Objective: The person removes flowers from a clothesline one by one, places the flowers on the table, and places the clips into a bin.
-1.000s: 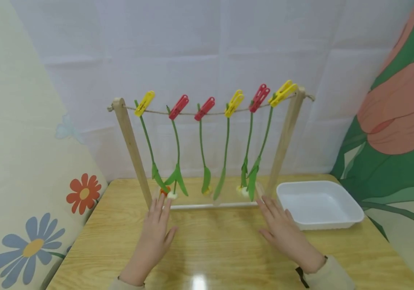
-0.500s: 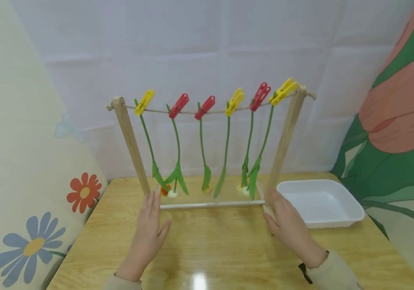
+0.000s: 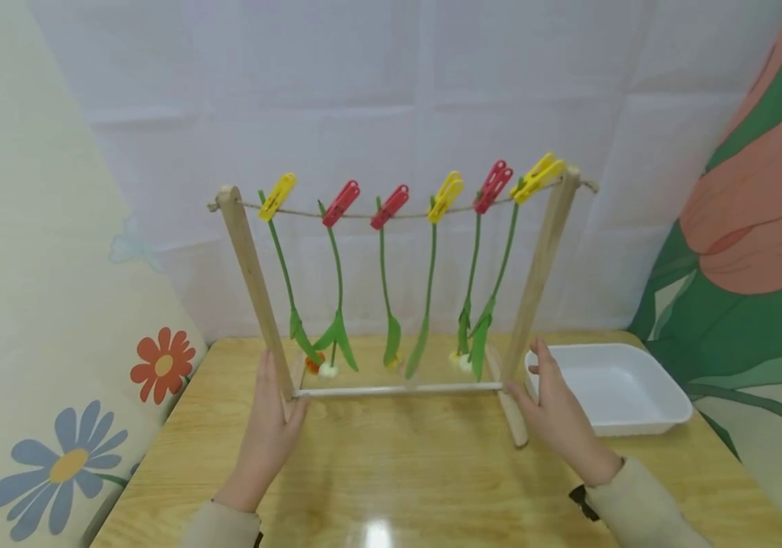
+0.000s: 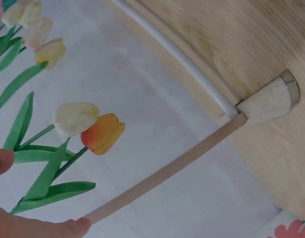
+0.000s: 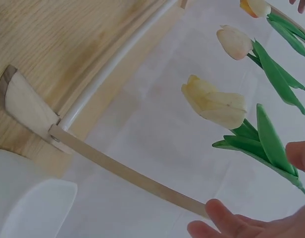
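Observation:
A wooden frame with a string line stands on the table. Its left post (image 3: 253,281) and right post (image 3: 541,281) are joined by a white bar (image 3: 397,390) low down. From the twine (image 3: 308,214) hang several artificial tulips (image 4: 76,118), heads down, held by red clothespins (image 3: 389,207) and yellow clothespins (image 3: 277,196). My left hand (image 3: 269,426) is at the lower left post, fingers extended, a fingertip touching it in the left wrist view. My right hand (image 3: 562,418) is beside the right post, its fingers loosely extended; whether it presses the wood I cannot tell.
A white plastic tray (image 3: 637,428) stands right of the frame, close beside my right hand. The wooden table (image 3: 397,472) reaches back to a white cloth (image 3: 391,76). Flower-printed cloths (image 3: 55,266) hang at both sides.
My hands have spread apart, from in front of the hanging tulips to the outer sides of the two posts. Frame and tulips look the same.

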### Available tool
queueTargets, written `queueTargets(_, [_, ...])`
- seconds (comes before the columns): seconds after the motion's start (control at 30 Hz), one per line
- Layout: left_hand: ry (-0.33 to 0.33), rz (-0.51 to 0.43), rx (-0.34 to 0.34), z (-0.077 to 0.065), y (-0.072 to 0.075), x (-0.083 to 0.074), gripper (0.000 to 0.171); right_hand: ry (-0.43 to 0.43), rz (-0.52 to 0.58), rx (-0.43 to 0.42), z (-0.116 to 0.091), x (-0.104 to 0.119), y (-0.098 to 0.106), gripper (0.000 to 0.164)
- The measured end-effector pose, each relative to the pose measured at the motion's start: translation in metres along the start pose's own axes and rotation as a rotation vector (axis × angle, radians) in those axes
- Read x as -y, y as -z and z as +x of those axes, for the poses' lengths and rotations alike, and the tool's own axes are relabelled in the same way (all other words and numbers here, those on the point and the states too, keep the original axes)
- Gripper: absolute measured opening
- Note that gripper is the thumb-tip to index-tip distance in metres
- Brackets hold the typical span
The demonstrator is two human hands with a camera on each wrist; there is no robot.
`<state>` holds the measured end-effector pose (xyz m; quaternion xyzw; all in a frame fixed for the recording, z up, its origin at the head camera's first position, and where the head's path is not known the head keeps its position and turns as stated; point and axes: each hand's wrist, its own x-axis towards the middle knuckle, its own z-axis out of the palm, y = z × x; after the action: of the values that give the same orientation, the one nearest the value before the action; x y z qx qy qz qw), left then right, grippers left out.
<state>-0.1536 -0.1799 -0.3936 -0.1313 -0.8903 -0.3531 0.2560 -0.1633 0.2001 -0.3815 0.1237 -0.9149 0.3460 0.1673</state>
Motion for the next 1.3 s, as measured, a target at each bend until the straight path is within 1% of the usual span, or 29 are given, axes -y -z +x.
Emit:
queueTargets(0.1, [0.042,-0.033,0.003,0.003,0.001,0.003,0.08,-0.016,0.039,0.013,0.003,-0.001,0.002,0.079])
queueTargets(0.23, [0.094,-0.053,0.016,0.007,0.003,0.005,0.078,-0.04,0.087,0.018,0.006,-0.003,0.004,0.078])
queueTargets(0.4, [0.14,-0.081,0.027,0.013,0.003,0.008,0.079,-0.043,0.082,0.011,0.012,-0.007,0.005,0.078])
queueTargets(0.53, [0.152,-0.097,0.022,0.019,0.003,0.011,0.078,-0.043,0.085,0.001,0.017,-0.008,0.004,0.077])
queueTargets(0.6, [0.151,-0.094,0.02,0.022,0.003,0.014,0.078,-0.054,0.096,-0.004,0.019,-0.009,0.004,0.077])
queueTargets(0.7, [0.171,-0.096,0.031,0.026,0.003,0.017,0.078,-0.073,0.114,-0.008,0.024,-0.009,0.004,0.077])
queueTargets(0.8, [0.215,-0.1,0.063,0.029,0.004,0.021,0.079,-0.082,0.116,-0.017,0.027,-0.009,0.004,0.077])
queueTargets(0.93, [0.28,-0.132,0.104,0.034,0.007,0.024,0.079,-0.095,0.108,-0.036,0.031,-0.008,0.006,0.076])
queueTargets(1.0, [0.3,-0.146,0.111,0.037,0.009,0.024,0.079,-0.108,0.095,-0.048,0.034,-0.008,0.007,0.075])
queueTargets(1.07, [0.326,-0.163,0.115,0.04,0.01,0.024,0.079,-0.133,0.085,-0.052,0.037,-0.008,0.008,0.074])
queueTargets(1.17, [0.367,-0.202,0.104,0.046,0.012,0.026,0.079,-0.159,0.073,-0.065,0.044,-0.01,0.009,0.073])
queueTargets(1.3, [0.428,-0.27,0.09,0.052,0.013,0.027,0.08,-0.172,0.055,-0.068,0.05,-0.015,0.008,0.072])
